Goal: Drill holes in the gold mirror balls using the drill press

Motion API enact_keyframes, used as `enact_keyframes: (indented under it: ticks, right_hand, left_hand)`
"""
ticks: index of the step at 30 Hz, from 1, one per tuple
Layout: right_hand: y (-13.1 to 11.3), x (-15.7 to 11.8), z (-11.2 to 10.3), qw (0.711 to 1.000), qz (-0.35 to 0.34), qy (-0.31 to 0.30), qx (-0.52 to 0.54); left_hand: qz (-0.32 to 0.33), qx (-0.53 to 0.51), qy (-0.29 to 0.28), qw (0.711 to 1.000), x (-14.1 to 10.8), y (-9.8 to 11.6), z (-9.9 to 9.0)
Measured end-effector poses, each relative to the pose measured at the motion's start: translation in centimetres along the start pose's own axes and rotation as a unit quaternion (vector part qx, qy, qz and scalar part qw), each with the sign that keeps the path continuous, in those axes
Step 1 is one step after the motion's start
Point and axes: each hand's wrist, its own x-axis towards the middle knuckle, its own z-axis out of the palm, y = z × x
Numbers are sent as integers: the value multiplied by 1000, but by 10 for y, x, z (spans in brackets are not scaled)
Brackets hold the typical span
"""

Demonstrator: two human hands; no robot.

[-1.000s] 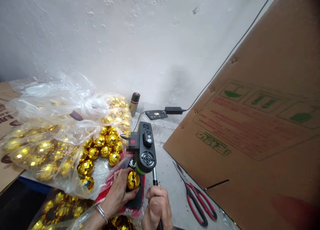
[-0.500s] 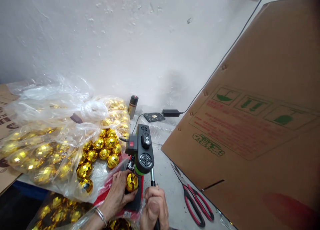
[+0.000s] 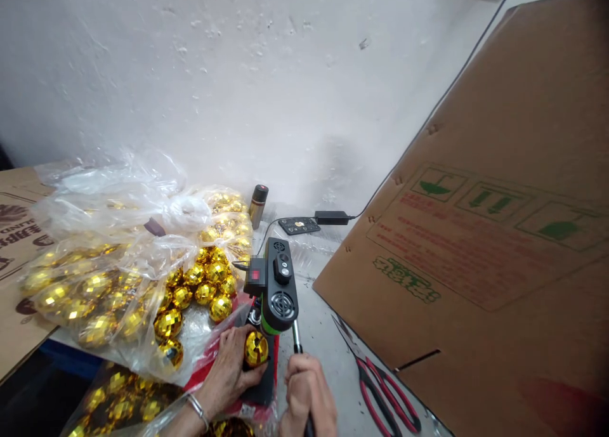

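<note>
My left hand [image 3: 233, 364] is closed around a gold mirrored ball [image 3: 256, 349], holding it on the dark base [image 3: 261, 389] below the head of a small black bench machine [image 3: 280, 285]. A dark slot or gap shows on the ball's near side. The machine has round vents, a red switch [image 3: 255, 274] and a green lower rim; its working tip is hidden beneath the head. At the machine's right side, my right hand [image 3: 308, 392] is wrapped around the black grip of a metal lever [image 3: 297, 339]. A silver bangle [image 3: 198, 410] circles my left wrist.
Clear plastic bags [image 3: 118, 240] of gold balls [image 3: 216, 272] lie at left. Red-handled scissors [image 3: 380, 386] rest on the right beside a large cardboard box [image 3: 476, 234]. A spray can [image 3: 258, 205], black adapter [image 3: 332, 217] and dark patterned card [image 3: 299, 224] sit near the wall.
The whole view has shifted slightly, so things appear a little further right. My right hand has moved slightly right with the lever. My left hand still holds the ball beneath the machine.
</note>
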Motion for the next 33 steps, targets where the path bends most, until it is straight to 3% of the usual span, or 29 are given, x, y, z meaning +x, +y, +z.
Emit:
enact_keyframes:
  ticks: [5, 8, 10, 12, 14, 17, 20, 23, 28, 30, 33]
  right_hand:
    - [-18, 43, -3, 999, -3, -31, 21]
    - [-17, 40, 3, 999, -19, -3, 34]
    - [-13, 32, 6, 998, -33, 13, 45]
    - [-10, 25, 7, 998, -43, 16, 48]
    - [-7, 22, 6, 998, -50, 7, 46]
    - [-5, 20, 3, 998, -44, -12, 35]
    - [-5, 18, 0, 999, -40, -27, 25]
    - [-6, 18, -2, 999, -36, -34, 20]
    - [-12, 29, -4, 998, -32, -52, 23]
    - [-16, 36, -4, 998, -26, -57, 19]
    - [-22, 46, -4, 998, -17, -53, 15]
  left_hand:
    - [47, 7, 9, 999, -28, -24, -1]
    - [115, 18, 21, 993, -48, -43, -15]
    - [110, 38, 74, 990, -49, -49, -29]
    - [63, 82, 147, 984, -36, -49, -44]
    - [29, 155, 182, 971, -14, -45, -55]
    - [-10, 255, 125, 959, 18, -36, -60]
    - [-56, 279, 60, 957, 37, -27, -54]
    - [-65, 221, 69, 971, 45, -19, -49]
    - [-69, 30, 181, 981, 34, -13, -62]
    - [-78, -49, 164, 982, 20, -11, -67]
    - [-99, -158, 74, 980, -3, -7, -60]
